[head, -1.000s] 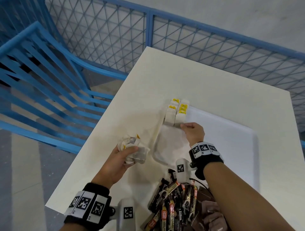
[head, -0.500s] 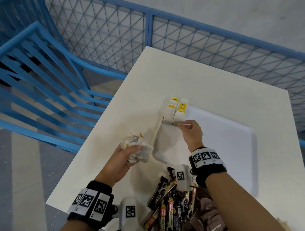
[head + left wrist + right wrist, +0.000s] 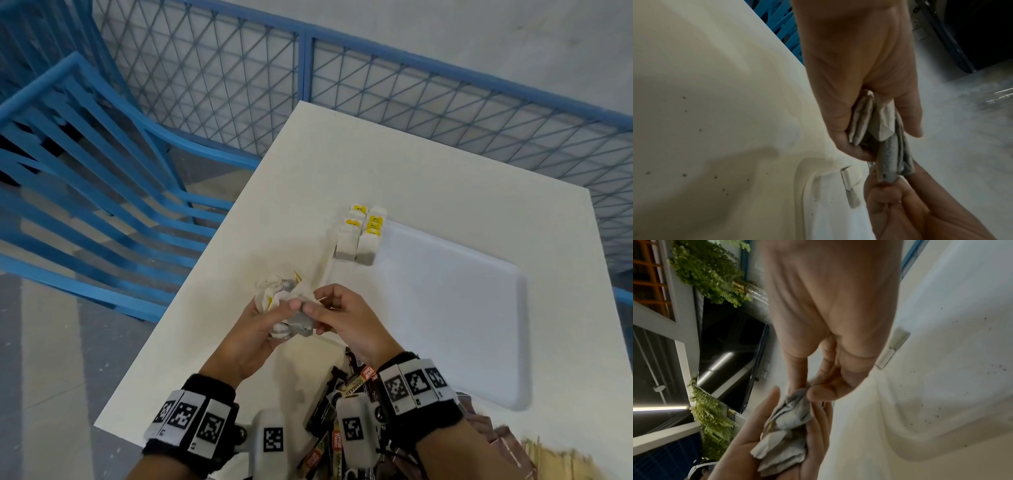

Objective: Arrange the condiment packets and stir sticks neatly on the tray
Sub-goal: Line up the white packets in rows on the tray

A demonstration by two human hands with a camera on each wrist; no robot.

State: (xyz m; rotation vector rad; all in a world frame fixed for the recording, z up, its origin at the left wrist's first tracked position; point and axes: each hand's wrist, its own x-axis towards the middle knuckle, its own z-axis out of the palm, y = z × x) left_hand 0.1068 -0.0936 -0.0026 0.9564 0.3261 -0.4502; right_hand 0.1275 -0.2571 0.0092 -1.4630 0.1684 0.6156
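The left hand [image 3: 260, 329] is gripping a bunch of packets [image 3: 284, 305]; the right hand [image 3: 346, 318] is pinching one, which should slide out singly.

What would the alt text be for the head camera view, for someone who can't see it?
Over a white table, the left hand holds a bunch of white packets while the right hand pinches one from it. Beyond, two rows of yellow-marked packets sit at the white tray's far corner.

crumpled paper packets [image 3: 287, 308], smooth matt plastic tray [image 3: 462, 308], glossy dark sachets [image 3: 329, 411]
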